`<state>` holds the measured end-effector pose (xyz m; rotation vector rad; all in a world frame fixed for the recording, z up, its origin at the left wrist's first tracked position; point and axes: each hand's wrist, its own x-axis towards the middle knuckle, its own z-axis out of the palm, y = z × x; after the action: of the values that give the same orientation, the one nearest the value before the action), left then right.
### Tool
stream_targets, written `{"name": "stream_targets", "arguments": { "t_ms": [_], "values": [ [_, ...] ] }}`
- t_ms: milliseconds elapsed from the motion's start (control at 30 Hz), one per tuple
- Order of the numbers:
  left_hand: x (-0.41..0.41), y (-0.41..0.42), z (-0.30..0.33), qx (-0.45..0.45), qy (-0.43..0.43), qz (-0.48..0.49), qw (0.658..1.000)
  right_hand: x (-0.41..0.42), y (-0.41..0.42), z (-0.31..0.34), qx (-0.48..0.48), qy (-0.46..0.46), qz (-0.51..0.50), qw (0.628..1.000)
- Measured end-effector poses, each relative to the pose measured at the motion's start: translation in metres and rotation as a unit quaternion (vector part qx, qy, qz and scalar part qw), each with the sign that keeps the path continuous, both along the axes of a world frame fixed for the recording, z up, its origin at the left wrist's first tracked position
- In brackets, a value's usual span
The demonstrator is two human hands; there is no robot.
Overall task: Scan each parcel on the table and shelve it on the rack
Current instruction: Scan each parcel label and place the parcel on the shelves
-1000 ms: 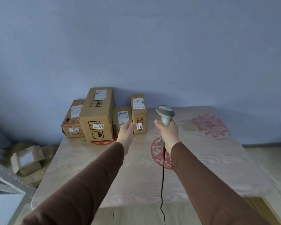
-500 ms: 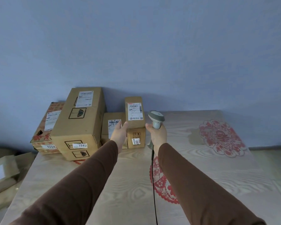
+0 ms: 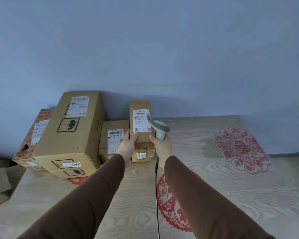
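Nearest, two brown sleeves reach over the table (image 3: 231, 195). The right hand (image 3: 162, 145) grips the scanner (image 3: 160, 131), its cord trailing toward the viewer. The left hand (image 3: 129, 144), in the air a second ago, now has its fingers on the tall parcel (image 3: 140, 121) at the table's far edge, just beside the other boxes (image 3: 71, 135). Scanning of this parcel looks about to start.

We see a pale wood-grain table (image 3: 231, 195) bearing red paper-cut decorations (image 3: 242, 149). Four brown cardboard parcels (image 3: 69, 135) stand clustered at its far left corner, against the wall.
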<state>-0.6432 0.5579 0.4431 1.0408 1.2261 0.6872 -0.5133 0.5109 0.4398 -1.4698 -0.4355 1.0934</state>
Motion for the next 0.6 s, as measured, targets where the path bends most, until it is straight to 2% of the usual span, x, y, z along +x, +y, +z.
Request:
{"name": "stream_targets", "arguments": {
  "t_ms": [167,367,467,600],
  "values": [
    [0.02,-0.024,0.019,0.006,-0.049,0.007,0.999,0.022,-0.03,0.027,0.049,-0.003,0.003,0.999],
    [0.074,-0.097,0.066,0.065,-0.095,-0.008,0.993,0.068,-0.106,0.078,0.116,0.002,0.0,0.993],
    [0.106,-0.15,0.098,0.091,-0.121,0.022,0.988,0.094,-0.156,0.102,0.145,0.007,-0.003,0.989],
    [0.144,-0.217,0.136,0.102,-0.204,0.071,0.971,0.129,-0.221,0.136,0.185,-0.005,0.001,0.983]
  ]
}}
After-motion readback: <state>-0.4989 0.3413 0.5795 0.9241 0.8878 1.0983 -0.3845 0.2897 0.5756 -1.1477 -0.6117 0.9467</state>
